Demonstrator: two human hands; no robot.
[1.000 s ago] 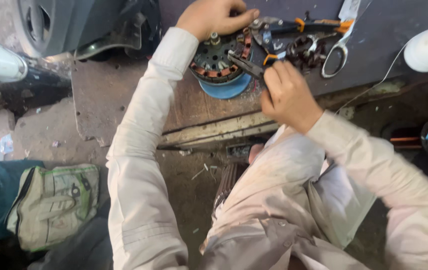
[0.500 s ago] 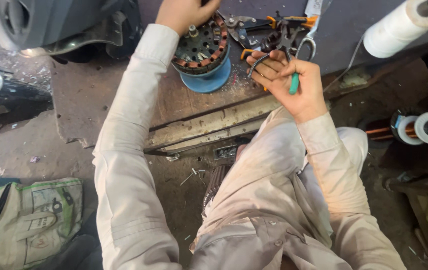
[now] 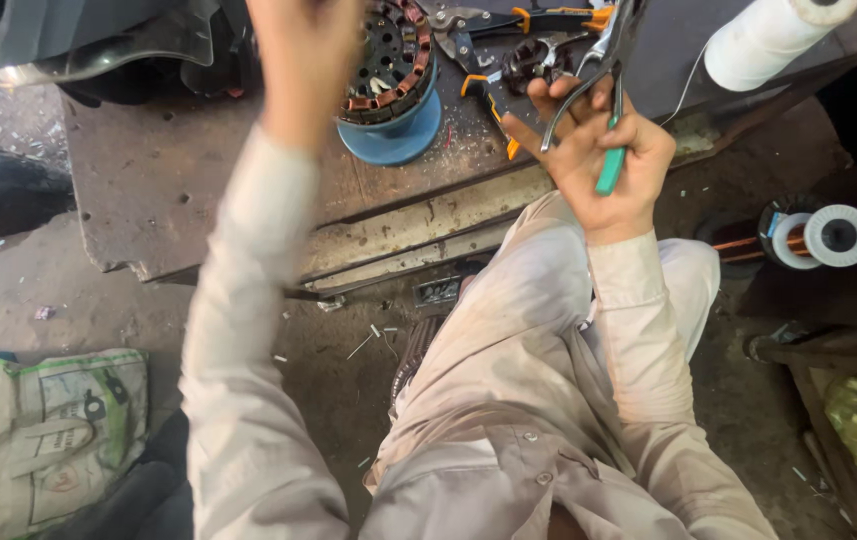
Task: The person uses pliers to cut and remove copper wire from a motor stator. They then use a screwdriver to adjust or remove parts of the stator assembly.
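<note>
**Pliers lifted in the right hand, left hand at the wound stator**

Head view: the right hand (image 3: 614, 165) has its fingers clamped around green-handled pliers (image 3: 589, 90), metal jaws pointing up past the fingertips. The tool looks stiff, fairly light, and best gripped on its rubbery handles. The left hand (image 3: 304, 50) is blurred beside the stator (image 3: 389, 60); I cannot tell whether its fingers are closed. The stator, ringed with copper windings, sits just right of those fingers on a blue round base (image 3: 399, 130); it looks heavy and rigid, its wire delicate. A green-trimmed bag (image 3: 44, 430) lies on the floor, contents hidden.
</note>
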